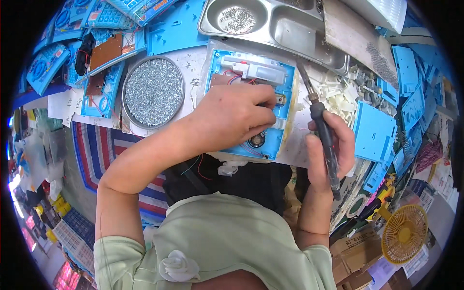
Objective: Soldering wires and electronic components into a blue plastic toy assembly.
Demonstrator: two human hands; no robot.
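the left hand (234, 115) curls over a blue casing (273, 146), its grip not discernible; the right hand (345, 145), apart, is clamped around a black-handled tool (330, 151).

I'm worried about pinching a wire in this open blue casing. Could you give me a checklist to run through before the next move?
1. Blue casing lying open side up: ok.
2. Interior fully in view: not ok; the left grip covers part of it.
3. Wires all clear of the left grip's fingers: cannot tell; some show above the hand, but the hand hides the rest.
4. Black-handled tool held: ok, in the right grip.
5. Tool's tip clear of the wires: ok, it is beyond the casing's right edge.
6. Round speaker firmly seated: cannot tell.
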